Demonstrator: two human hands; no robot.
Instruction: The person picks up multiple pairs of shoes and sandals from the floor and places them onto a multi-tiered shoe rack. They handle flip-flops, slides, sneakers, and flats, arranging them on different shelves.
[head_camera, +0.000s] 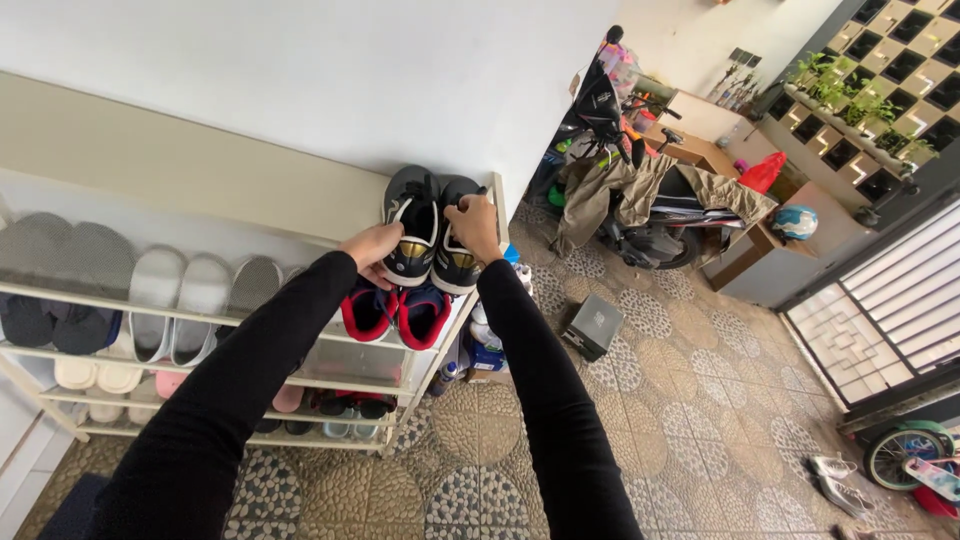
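A: Black sneakers (430, 232), paired, top shelf of white shoe rack (60, 292), right end, above red shoes (395, 312).

B: Left hand (370, 245) closed on the left sneaker's side; right hand (474, 226) pinching the right one's top.

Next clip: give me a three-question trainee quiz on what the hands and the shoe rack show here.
1. True or false: both hands rest on the black sneakers on the rack's top shelf.
2. The shoes directly below that pair are: A) red and blue, B) white, C) green.
3. What is parked beyond the rack?

Key
1. True: the left hand and the right hand each touch a sneaker.
2. A: the red and blue shoes.
3. A motorbike draped with a jacket.
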